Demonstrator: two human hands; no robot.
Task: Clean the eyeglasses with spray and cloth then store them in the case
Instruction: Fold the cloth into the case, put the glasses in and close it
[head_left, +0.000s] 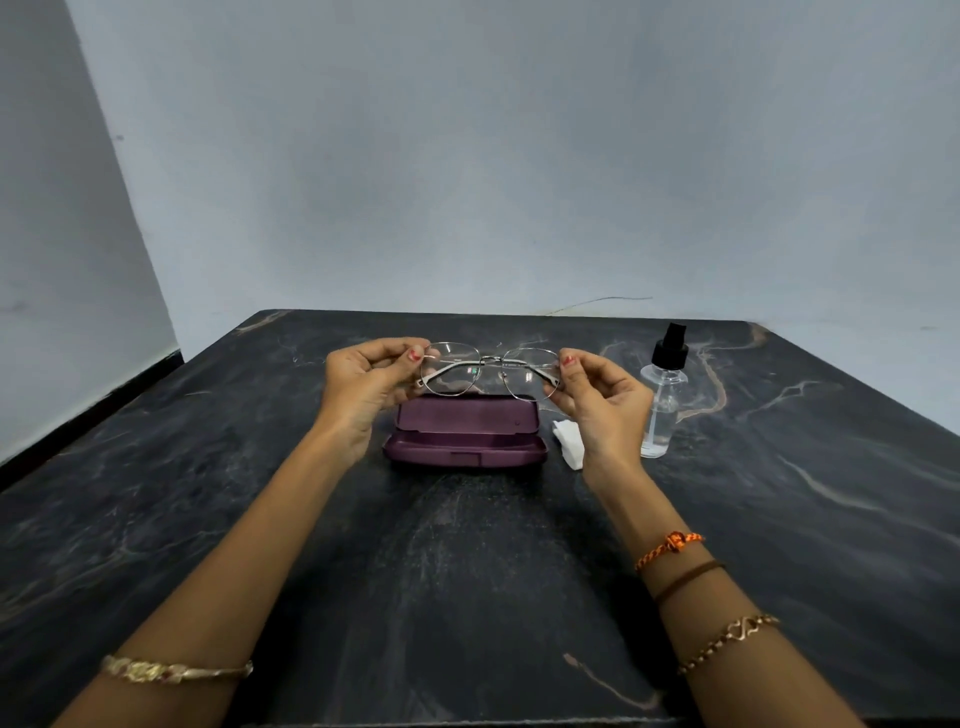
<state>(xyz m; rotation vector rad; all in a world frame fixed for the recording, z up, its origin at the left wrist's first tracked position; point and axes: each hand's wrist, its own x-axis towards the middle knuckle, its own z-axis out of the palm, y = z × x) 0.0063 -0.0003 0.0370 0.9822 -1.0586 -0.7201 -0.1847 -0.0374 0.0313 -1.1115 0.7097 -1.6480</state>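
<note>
Holding the glasses (491, 375) in the air just above the open case (464, 434), left hand (370, 384) and right hand (597, 402) each with fingers pinched on an outer end of the frame. Cannot tell whether cleaning is done (cloth (568, 445) and spray bottle (662, 400) stand idle on the table (208, 493)); storing and shutting clearly left. Thin metal rims, clear round lenses, arms apparently folded behind.

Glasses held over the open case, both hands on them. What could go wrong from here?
1. The left hand and right hand pinch the thin metal-framed eyeglasses at the lens edges; fingers may smudge them.
2. The folded temples could catch the open purple case rim.
3. The right forearm could topple the clear spray bottle.
</note>
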